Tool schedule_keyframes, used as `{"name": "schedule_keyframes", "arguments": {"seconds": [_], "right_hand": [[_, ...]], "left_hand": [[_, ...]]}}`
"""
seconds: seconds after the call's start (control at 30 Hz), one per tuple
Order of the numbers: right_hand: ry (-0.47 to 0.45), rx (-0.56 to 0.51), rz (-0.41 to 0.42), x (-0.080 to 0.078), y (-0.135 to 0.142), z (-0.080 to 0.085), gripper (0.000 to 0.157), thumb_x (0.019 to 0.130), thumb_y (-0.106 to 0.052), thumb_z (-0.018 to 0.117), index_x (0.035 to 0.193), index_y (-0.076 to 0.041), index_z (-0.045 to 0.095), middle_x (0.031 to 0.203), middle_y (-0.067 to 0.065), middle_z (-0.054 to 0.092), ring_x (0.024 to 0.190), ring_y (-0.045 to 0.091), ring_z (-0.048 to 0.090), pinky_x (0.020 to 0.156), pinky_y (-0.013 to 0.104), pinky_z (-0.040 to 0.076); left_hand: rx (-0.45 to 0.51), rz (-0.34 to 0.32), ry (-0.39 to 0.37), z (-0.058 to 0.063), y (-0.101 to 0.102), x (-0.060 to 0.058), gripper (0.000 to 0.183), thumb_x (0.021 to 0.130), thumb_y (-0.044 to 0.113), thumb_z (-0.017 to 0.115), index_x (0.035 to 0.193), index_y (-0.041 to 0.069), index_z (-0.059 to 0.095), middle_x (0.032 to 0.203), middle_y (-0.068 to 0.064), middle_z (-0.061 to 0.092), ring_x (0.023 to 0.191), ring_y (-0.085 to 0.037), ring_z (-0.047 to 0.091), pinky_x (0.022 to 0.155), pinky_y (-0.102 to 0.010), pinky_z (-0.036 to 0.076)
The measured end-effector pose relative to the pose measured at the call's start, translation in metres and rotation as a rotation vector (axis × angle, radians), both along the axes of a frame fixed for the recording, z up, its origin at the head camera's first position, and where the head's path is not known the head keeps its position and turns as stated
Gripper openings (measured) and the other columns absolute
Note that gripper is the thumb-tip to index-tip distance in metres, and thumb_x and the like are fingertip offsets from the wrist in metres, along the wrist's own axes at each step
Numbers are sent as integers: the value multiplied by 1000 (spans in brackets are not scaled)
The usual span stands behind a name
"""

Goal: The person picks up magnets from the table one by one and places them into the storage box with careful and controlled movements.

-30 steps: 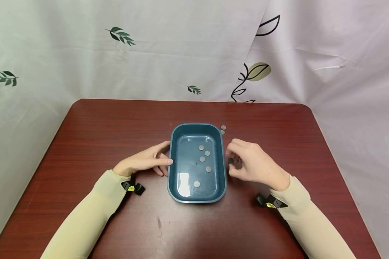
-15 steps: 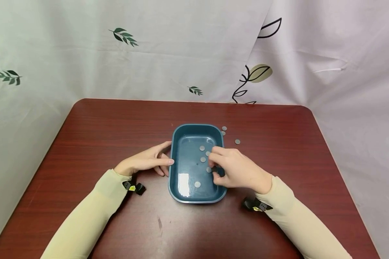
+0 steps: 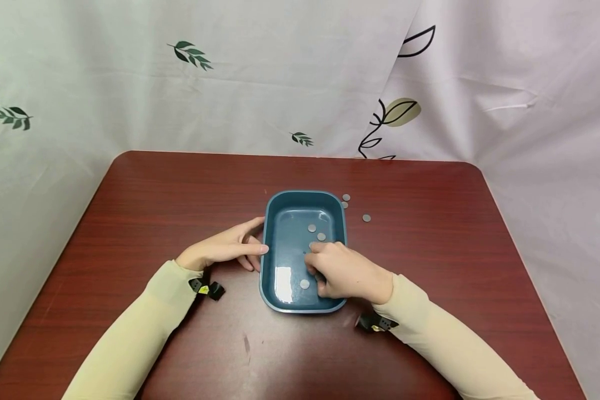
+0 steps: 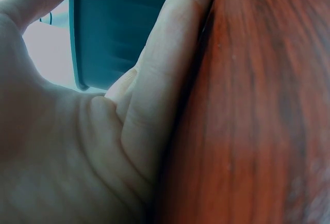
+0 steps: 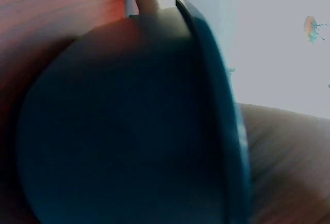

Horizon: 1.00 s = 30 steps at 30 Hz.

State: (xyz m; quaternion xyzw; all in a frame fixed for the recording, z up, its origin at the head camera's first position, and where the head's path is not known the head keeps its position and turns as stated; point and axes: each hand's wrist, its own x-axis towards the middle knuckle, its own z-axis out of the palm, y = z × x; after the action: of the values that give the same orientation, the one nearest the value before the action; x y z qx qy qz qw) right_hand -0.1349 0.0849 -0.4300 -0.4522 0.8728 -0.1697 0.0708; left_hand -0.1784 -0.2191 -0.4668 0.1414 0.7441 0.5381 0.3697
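Observation:
A blue rectangular tray (image 3: 287,239) stands on the table with several small grey coins (image 3: 312,228) lying on its floor. My left hand (image 3: 225,247) rests at the tray's left side, its thumb tip at the rim. In the left wrist view its fingers (image 4: 160,74) lie nearly straight beside the blue wall, low along the tabletop. My right hand (image 3: 347,272) reaches over the tray's right rim, fingers curled and thumb below them in a pinch. A coin is between the fingertips, mostly hidden by the hand. The tray's outer wall (image 5: 118,131) fills much of the right wrist view.
Two coins (image 3: 346,198) lie by the tray's far right corner, and one more coin (image 3: 366,218) lies further right on the reddish-brown table (image 3: 190,189). A white curtain (image 3: 260,78) with leaf prints hangs behind the table's back edge.
From beside the tray my right hand has moved left, over the rim and down into it, carrying a pinched coin. The coin it uncovered shows on the table. My left hand has stayed put.

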Motion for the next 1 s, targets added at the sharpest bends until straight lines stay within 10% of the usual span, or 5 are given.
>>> {"name": "schedule_keyframes", "arguments": {"seconds": [1.0], "right_hand": [[14, 127, -29, 4, -14, -9, 31, 66, -3, 74, 61, -20, 49, 60, -10, 46, 51, 8, 43, 46, 21, 33]], "left_hand": [[5, -8, 2, 0, 0, 1, 94, 100, 31, 69, 168, 21, 4, 98, -15, 76, 82, -32, 78, 76, -45, 66]]}}
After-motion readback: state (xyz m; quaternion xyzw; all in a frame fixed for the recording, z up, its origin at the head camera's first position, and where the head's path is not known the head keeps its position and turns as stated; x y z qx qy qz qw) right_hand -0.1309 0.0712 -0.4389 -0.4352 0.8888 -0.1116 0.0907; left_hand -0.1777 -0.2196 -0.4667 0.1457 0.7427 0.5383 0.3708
